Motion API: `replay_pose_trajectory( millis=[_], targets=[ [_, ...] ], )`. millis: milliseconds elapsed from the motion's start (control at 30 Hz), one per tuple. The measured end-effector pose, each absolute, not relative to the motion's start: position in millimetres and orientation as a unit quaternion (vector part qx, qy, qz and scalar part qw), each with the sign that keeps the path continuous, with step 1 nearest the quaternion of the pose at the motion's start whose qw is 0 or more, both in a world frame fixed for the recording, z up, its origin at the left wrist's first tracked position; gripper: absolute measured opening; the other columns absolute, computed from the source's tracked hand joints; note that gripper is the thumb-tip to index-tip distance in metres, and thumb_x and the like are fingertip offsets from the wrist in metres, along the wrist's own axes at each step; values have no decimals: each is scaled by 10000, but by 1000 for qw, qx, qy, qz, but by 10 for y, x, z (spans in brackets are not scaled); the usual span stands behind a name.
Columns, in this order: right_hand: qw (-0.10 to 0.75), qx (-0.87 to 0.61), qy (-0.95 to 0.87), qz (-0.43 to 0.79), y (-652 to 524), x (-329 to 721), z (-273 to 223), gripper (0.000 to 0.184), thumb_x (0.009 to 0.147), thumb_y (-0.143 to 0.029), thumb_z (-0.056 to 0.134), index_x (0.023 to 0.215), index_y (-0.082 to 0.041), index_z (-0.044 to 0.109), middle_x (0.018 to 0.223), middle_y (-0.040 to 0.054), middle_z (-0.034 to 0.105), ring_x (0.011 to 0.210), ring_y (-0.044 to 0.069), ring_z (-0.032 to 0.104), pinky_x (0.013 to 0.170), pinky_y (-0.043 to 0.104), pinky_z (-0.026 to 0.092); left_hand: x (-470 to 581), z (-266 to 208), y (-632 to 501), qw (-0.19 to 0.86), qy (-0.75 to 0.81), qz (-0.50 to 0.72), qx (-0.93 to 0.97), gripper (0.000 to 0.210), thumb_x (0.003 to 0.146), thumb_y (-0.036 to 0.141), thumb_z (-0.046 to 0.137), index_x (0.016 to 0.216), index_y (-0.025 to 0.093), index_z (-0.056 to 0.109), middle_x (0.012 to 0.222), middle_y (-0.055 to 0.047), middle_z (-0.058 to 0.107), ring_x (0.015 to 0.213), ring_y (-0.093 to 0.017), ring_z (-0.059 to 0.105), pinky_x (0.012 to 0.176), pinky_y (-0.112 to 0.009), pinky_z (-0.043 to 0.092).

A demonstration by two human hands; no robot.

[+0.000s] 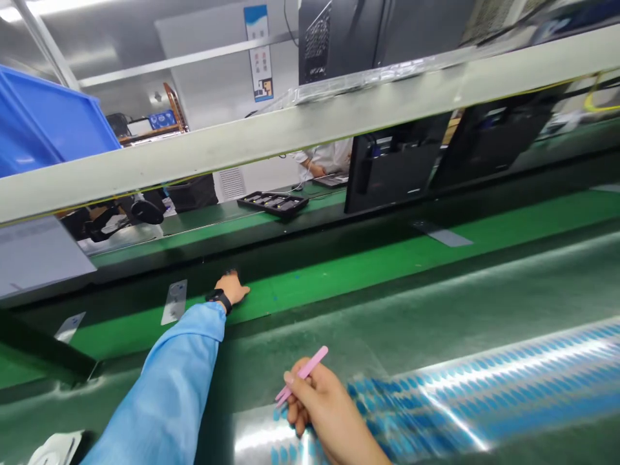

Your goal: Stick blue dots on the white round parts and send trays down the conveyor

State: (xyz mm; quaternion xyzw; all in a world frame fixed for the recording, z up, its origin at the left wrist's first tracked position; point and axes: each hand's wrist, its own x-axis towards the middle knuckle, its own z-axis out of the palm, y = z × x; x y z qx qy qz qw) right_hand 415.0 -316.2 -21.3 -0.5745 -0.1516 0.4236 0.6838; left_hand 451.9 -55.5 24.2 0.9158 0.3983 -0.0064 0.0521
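Head view: holding pink tweezers (306, 368) pinched mid-length in right hand (322, 395), near left end of blue-dotted sheet (465, 387) on worktop (387, 336). Likely light, stiff yet springy, apt to twist; best to grip mid-shaft, clear of tips. With left hand (232, 287) extended at green strip (310, 284), cannot tell whether grasping anything.

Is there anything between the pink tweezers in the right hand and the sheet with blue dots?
Nothing visible is. The right hand holds the pink tweezers, tips near the left end of the sheet with blue dots; contact cannot be judged.
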Motion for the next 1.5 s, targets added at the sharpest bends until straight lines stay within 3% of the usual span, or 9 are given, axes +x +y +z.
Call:
replay_pose_trajectory(
  millis=[333,467,567,667,833,1000,1133,1267,1500],
  targets=[
    [685,-590,-167,394,-3100,4174,-180,413,646,-563,656,677,-189,484,438,-33,539,326,77,437,336,177,314,4215,430,-549,60,398,27,915,337,914,364,567,1176,152,553,1157,-84,590,984,-203,606,841,-409,531],
    [697,-587,-176,372,-3076,4207,-155,404,610,-547,678,653,-195,484,449,-37,536,345,92,470,334,186,345,3820,785,-534,82,432,96,893,267,881,249,569,1127,145,566,1002,-96,654,905,-217,635,791,-356,506],
    [685,-599,-190,369,-3102,4218,-110,394,608,-535,688,647,-198,486,436,-36,548,341,95,479,338,188,359,3303,896,-655,131,438,123,881,300,800,141,514,1091,187,572,839,-40,683,799,-194,653,695,-270,475],
    [658,-626,-202,366,-3157,4228,-51,363,633,-496,701,652,-192,503,457,-15,586,368,101,518,368,194,410,2717,703,-1003,217,425,119,871,290,783,201,468,1046,201,589,749,20,659,669,-148,629,594,-223,454],
    [605,-658,-225,389,-3234,4206,-16,281,722,-410,699,703,-181,536,544,9,648,485,138,630,454,222,509,2073,124,-1775,389,410,95,819,218,740,259,488,871,178,643,736,0,657,636,-154,601,580,-241,437],
    [532,-682,-261,429,-3245,4133,-124,242,724,-332,722,690,-181,536,560,4,655,482,132,636,461,219,524,2010,-27,-2093,367,380,-9,849,277,787,209,513,1047,212,610,644,32,636,607,-158,596,628,-258,425],
    [504,-708,-257,423,-3213,4106,-204,186,750,-259,695,685,-173,543,549,11,653,457,130,622,442,215,512,2132,9,-2040,243,351,-13,904,272,779,261,624,1047,217,643,836,-34,670,847,-221,614,789,-321,444],
    [488,-730,-249,410,-3207,4098,-224,168,780,-227,652,671,-171,537,516,1,635,426,122,605,434,211,501,2259,-75,-1972,238,285,31,928,365,680,266,755,1026,208,656,1185,-78,606,1177,-278,466,993,-416,371],
    [445,-741,-287,413,-3249,4128,-260,134,790,-248,624,714,-172,545,581,24,672,464,135,623,470,235,514,2235,-185,-1954,265,213,16,940,429,666,282,797,1064,244,640,1319,-69,557,1236,-290,404,1029,-494,308]
  ],
)
